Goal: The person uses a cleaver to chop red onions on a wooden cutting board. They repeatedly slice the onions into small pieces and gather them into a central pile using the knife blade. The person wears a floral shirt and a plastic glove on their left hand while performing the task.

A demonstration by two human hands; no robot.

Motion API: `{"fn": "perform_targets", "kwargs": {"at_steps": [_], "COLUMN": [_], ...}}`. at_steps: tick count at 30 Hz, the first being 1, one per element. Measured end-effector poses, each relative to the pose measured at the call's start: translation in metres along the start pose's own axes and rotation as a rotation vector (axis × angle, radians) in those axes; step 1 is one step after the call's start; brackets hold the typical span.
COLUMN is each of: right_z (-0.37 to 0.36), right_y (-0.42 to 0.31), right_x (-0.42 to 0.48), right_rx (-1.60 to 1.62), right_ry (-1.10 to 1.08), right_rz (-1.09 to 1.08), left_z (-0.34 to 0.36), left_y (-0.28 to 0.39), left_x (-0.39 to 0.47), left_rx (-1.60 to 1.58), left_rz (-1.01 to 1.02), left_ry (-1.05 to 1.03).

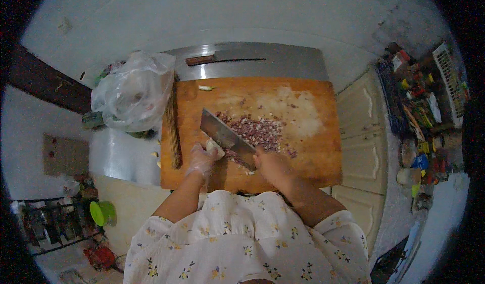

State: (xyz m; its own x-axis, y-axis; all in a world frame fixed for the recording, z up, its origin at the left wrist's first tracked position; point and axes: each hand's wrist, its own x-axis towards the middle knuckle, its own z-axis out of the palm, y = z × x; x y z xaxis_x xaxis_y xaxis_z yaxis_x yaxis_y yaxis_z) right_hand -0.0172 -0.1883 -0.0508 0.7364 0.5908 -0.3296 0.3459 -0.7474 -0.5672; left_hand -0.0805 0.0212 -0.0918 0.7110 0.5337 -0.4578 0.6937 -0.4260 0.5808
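A wooden cutting board [318,163] lies in front of me. My right hand [271,164] grips the handle end of a broad cleaver [227,136], whose blade slants up and left across the board. In a clear plastic glove, my left hand [201,161] holds a pale, whitish piece of food [215,149] just left of the blade; I cannot tell exactly what it is. Finely chopped purplish and white bits [261,130] spread to the right of the blade, with a few more below it.
A bundle of thin sticks [173,132] lies along the board's left edge, beside a bulging clear plastic bag [132,91]. Beyond the board, a wooden-handled knife [202,60] rests on a metal surface [295,62]. A pale green-white scrap [205,88] sits near the board's far edge.
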Motion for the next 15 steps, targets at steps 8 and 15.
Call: {"fn": "perform_targets", "kwargs": {"at_steps": [8, 15], "right_z": [-0.007, -0.022], "right_y": [0.004, -0.005], "right_x": [-0.004, -0.018], "right_rx": [-0.035, 0.075], "right_ry": [0.005, 0.075], "right_rz": [0.061, 0.051], "left_z": [-0.014, 0.005], "left_y": [-0.001, -0.043], "left_x": [-0.025, 0.006], "left_rx": [-0.134, -0.228], "left_rz": [0.071, 0.125], "left_ry": [0.069, 0.042]}}
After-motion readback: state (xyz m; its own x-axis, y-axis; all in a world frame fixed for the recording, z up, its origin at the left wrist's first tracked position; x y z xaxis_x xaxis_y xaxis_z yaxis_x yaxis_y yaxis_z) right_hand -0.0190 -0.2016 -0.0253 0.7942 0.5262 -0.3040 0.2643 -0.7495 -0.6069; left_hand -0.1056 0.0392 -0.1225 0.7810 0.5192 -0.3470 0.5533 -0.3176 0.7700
